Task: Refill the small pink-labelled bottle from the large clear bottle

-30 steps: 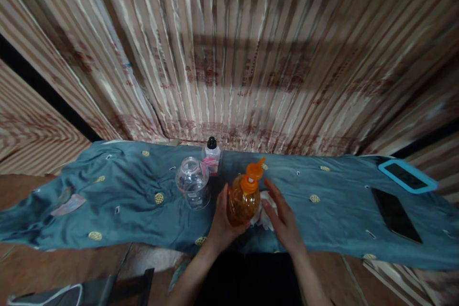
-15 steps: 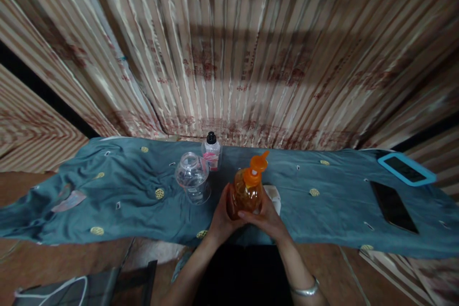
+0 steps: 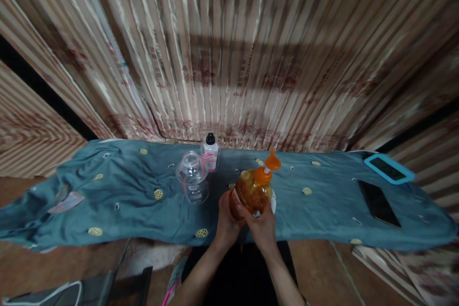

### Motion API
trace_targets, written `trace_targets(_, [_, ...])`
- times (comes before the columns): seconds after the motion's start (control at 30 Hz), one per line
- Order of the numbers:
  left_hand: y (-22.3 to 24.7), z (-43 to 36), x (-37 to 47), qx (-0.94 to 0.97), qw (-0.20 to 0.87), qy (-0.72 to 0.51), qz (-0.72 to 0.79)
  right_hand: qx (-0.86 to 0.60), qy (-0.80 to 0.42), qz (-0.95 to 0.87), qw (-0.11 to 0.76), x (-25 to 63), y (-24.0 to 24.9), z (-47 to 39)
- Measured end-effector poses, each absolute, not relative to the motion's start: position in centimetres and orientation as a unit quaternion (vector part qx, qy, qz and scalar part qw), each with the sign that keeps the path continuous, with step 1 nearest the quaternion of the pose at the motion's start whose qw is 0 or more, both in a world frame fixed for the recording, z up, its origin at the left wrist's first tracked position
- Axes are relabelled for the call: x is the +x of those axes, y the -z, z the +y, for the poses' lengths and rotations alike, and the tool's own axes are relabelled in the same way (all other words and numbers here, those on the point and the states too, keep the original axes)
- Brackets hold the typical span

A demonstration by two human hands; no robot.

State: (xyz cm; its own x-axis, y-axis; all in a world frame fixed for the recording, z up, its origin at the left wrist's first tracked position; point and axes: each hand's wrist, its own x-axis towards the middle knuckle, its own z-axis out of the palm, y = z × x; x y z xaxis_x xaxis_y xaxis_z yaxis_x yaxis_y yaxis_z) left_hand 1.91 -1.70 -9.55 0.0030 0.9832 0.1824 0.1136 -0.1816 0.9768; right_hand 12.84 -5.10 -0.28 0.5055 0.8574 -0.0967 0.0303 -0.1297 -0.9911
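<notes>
Both of my hands are wrapped round an amber pump bottle (image 3: pixel 251 191) with an orange pump top (image 3: pixel 267 169). My left hand (image 3: pixel 228 217) grips its left side, and my right hand (image 3: pixel 261 224) holds the lower right. The bottle leans to the right, its pump pointing away from me. Left of it stands a clear, empty plastic jar (image 3: pixel 193 179) without a lid. Behind that jar is a small clear bottle (image 3: pixel 211 154) with a black cap and a pink label. Something white (image 3: pixel 274 201) shows partly behind the pump bottle.
A teal patterned cloth (image 3: pixel 132 215) covers the narrow table. At the right lie a dark phone (image 3: pixel 379 204) and a blue-framed tablet (image 3: pixel 389 169). A pinkish scrap (image 3: pixel 67 202) lies at the left. Striped curtains (image 3: pixel 229 57) hang close behind the table.
The pump bottle has tipped further to the right in my hands, and its pump top has moved right and slightly down. My right hand has shifted left. The view has turned slightly.
</notes>
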Motion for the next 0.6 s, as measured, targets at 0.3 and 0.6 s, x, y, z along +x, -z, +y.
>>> trace_targets(0.3, [6.4, -2.4, 1.9, 0.56, 0.5, -0.492, 0.441, -0.613, -0.385, -0.368, 0.583, 15.7, -2.2, -6.0])
trace_targets(0.6, [2.9, 1.2, 7.2, 0.486, 0.72, -0.414, 0.272, -0.616, -0.406, -0.413, 0.534, 24.9, -5.5, -4.2])
